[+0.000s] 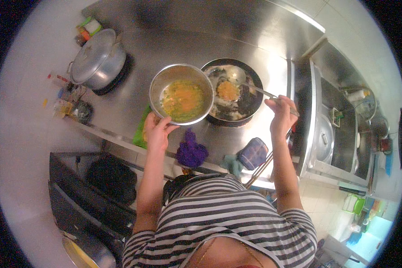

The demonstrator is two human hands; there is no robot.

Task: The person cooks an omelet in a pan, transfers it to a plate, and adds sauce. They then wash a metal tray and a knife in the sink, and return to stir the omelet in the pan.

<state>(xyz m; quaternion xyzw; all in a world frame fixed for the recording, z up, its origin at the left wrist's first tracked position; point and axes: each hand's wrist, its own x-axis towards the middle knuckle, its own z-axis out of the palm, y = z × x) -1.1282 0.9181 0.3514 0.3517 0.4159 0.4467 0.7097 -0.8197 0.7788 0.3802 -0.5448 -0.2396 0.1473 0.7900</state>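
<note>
My left hand (158,129) grips the near rim of a stainless steel bowl (207,106), which tilts beside the pan's left edge. Yellow-orange beaten egg mixture with green bits (184,99) lies in the bowl. In my right hand (284,114) is the handle of a metal ladle (235,74). The ladle's round end is low over the black frying pan (258,100), near its far side. A patch of yellow-orange egg (228,91) sits in the middle of the pan, with pale, bubbly oil or froth around it.
A lidded aluminium pot (98,63) stands at the left of the steel counter (167,42). Near the front edge lie a purple cloth (191,150), a blue checked pad (253,153), chopsticks (259,171) and a green packet (141,132). A sink area (343,134) is to the right.
</note>
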